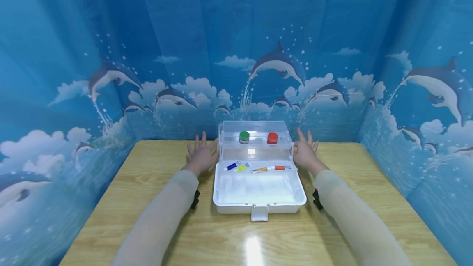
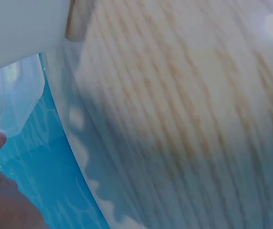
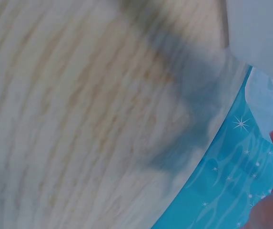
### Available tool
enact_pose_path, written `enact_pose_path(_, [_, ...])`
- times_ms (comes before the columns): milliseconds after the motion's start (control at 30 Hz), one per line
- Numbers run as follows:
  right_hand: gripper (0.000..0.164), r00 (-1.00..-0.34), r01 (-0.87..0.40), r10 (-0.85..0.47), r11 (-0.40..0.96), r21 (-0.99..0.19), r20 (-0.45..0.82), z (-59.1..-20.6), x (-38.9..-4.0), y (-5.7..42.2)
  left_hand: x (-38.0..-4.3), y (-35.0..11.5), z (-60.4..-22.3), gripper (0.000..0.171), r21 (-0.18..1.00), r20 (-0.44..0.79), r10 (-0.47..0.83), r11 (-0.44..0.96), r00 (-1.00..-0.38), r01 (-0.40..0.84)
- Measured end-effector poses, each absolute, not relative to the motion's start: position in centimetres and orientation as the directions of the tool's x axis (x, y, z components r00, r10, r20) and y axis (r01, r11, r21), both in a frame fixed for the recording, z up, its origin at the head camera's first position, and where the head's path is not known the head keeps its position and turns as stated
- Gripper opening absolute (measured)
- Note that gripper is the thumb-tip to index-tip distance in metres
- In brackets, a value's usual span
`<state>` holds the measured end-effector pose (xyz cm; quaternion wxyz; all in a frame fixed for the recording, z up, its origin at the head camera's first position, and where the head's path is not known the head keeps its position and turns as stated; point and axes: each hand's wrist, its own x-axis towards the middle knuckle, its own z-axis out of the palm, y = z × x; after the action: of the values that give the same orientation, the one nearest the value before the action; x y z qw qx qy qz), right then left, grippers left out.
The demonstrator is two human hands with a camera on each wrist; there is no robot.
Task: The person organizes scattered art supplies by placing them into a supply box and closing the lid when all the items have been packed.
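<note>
A white storage box [image 1: 236, 208] with its clear lid [image 1: 255, 126] raised stands between my two hands. My left hand [image 1: 203, 157] is at the lid's left side, fingers spread and thumb side against the clear plastic. On the opposite side my right hand [image 1: 306, 154] has its fingers extended, its thumb side at the lid's right edge. A small green-capped jar [image 1: 244, 137] and a red-capped jar [image 1: 272, 138] sit in the clear upper part. Below them lie a blue tube [image 1: 233, 166], a yellow tube [image 1: 242, 167], an ochre tube [image 1: 261, 169] and an orange one [image 1: 281, 168].
The box rests on a wood-grain table [image 1: 155, 184], its white front latch [image 1: 259, 213] hanging down. A blue curtain [image 1: 229, 44] printed with dolphins and clouds rises behind the table and along both sides.
</note>
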<state>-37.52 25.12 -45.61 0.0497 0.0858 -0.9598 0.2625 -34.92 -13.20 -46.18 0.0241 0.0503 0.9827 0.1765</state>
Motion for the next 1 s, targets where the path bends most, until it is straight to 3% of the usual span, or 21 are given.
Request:
enact_pose_path(600, [0.040, -0.967, -0.209, -0.096, 0.826, -0.523, 0.235, -44.6, -38.0, 25.7, -35.6, -13.3, -45.9, 0.066, 0.271, 0.169, 0.083, 0.954, -0.982, 0.127])
enact_pose_path(1000, [0.028, -0.963, -0.191, -0.045, 0.812, -0.551, 0.267, -43.8, -37.4, 25.6, -35.5, -12.8, -45.2, 0.070, 0.224, 0.244, 0.056, 0.968, -0.968, 0.112])
